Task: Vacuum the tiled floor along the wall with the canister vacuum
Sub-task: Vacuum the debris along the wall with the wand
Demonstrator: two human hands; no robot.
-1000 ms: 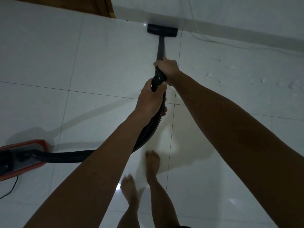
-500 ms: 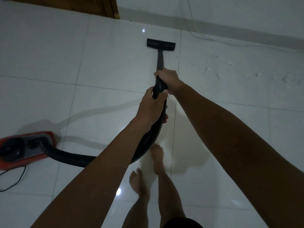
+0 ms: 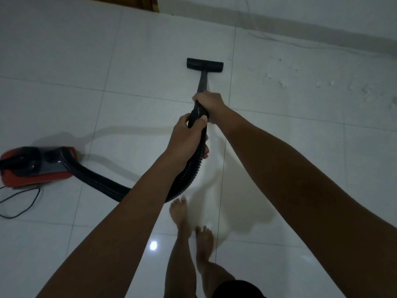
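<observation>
- Both hands grip the black ribbed hose handle (image 3: 198, 114): right hand (image 3: 209, 104) ahead, left hand (image 3: 188, 139) behind.
- Flat black floor nozzle (image 3: 205, 65) sits well short of the wall; pale debris (image 3: 300, 80) lies rightward.
- Advice: keep nozzle flat, sweep overlapping strokes.

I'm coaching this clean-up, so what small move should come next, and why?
Probably swing the floor nozzle rightward toward the white debris specks. Both the left hand and right hand already grip the hose end, and that patch near the wall looks unswept.
</observation>
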